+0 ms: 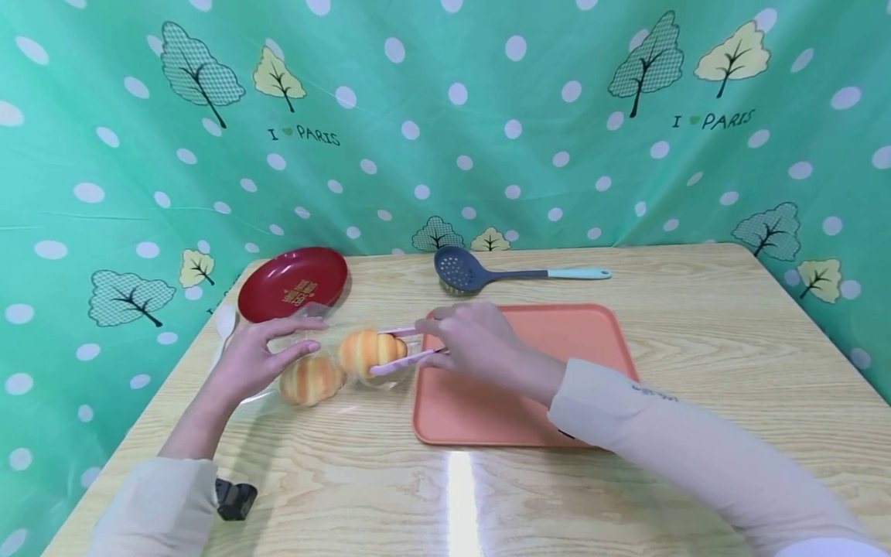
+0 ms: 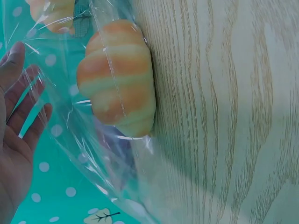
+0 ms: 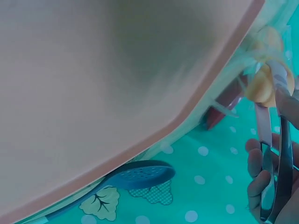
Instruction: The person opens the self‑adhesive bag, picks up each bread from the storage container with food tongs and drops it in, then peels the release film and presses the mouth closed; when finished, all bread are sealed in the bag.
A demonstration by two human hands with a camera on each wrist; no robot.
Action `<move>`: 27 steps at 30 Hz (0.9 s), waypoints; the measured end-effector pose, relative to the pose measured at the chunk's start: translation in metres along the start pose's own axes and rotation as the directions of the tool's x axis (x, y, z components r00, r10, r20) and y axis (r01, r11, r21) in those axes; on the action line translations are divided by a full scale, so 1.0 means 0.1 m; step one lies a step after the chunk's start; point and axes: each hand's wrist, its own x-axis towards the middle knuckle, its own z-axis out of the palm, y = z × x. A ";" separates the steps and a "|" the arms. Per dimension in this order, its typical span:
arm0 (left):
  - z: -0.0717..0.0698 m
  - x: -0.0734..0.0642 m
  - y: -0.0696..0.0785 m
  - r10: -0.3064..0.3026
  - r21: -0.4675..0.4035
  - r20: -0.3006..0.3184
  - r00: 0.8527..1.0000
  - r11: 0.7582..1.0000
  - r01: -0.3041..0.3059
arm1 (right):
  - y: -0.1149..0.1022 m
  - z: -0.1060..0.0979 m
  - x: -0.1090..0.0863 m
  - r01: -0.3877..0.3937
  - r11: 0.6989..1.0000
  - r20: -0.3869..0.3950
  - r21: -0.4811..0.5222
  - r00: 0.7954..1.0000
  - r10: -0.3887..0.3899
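My right hand (image 1: 476,336) holds tongs (image 1: 407,361) with pale purple tips and metal arms, also seen in the right wrist view. Between the tips is a croissant-shaped bread (image 1: 358,352), at the mouth of a clear plastic bag (image 2: 70,135). A second striped bread (image 1: 312,380) lies inside the bag on the table, large in the left wrist view. My left hand (image 1: 254,357) is at the bag's left part, thumb and fingers spread apart. In the left wrist view its fingers (image 2: 35,100) touch or lie just behind the plastic film.
A salmon-pink tray (image 1: 592,333) lies under my right forearm. Behind it rests a dark blue slotted skimmer (image 1: 459,268) with a light blue handle. A red plate (image 1: 292,282) and a white spoon (image 1: 225,321) are at the far left. A polka-dot curtain (image 1: 459,124) closes off the back.
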 end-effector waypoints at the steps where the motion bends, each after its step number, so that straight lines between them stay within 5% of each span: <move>1: 0.00 0.00 0.01 -0.004 -0.010 0.003 1.000 1.000 0.004 | -0.01 -0.01 -0.01 -0.005 1.000 -0.002 0.012 1.000 0.005; 18: -0.02 -0.03 0.08 -0.016 -0.043 0.063 0.998 0.999 0.019 | 0.00 -0.02 -0.09 -0.117 0.990 0.025 0.084 0.993 0.115; 27: 0.06 0.01 0.06 0.034 -0.005 0.040 0.999 0.999 -0.034 | -0.02 0.04 -0.02 -0.063 0.997 0.010 -0.054 0.998 0.064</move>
